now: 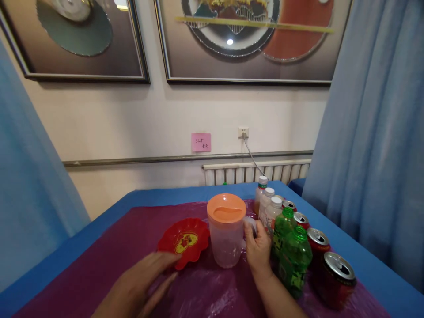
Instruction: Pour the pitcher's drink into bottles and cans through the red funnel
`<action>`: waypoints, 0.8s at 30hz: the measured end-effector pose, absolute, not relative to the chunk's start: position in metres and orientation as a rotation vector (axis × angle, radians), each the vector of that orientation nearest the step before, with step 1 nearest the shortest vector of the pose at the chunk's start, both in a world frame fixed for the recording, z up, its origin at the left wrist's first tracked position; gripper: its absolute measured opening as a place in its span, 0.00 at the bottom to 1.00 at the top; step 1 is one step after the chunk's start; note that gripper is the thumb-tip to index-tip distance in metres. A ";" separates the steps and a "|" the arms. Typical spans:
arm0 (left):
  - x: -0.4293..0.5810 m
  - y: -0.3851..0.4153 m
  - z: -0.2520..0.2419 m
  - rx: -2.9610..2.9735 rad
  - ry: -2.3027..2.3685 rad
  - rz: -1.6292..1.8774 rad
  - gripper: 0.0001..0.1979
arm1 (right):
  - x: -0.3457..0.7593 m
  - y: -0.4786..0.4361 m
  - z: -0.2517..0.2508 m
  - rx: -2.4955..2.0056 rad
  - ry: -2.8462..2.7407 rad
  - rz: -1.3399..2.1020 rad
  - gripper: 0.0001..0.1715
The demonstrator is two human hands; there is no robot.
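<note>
A clear plastic pitcher [226, 245] with an orange lid [227, 206] stands upright in the middle of the table. My right hand [258, 247] is closed around its handle on the right side. To the pitcher's left lies a red scalloped plate [167, 240] with a yellow printed centre. My left hand [142, 278] is at the plate's near edge, slightly blurred, with fingers stretched out and thumb apart. Its fingertips overlap the plate's rim in view; whether they touch it I cannot tell. Nothing shows in the left hand.
Right of the pitcher stand green plastic bottles [294, 265], white-capped clear bottles [272, 213] and several opened red cans [336, 282]. Purple plastic sheeting [109, 256] covers part of the blue tablecloth [371, 260]. Behind are a radiator [274, 172] and a plugged-in cord [253, 157]; blue curtains [367, 132] hang both sides.
</note>
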State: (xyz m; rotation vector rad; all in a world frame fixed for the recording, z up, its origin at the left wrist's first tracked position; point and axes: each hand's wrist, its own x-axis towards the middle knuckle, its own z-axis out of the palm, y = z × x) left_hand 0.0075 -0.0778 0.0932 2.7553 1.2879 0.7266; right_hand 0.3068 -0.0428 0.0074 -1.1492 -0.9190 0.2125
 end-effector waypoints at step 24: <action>0.184 0.036 0.201 3.302 0.799 -0.278 0.07 | 0.304 -0.032 0.007 -1.283 -1.021 -0.120 0.25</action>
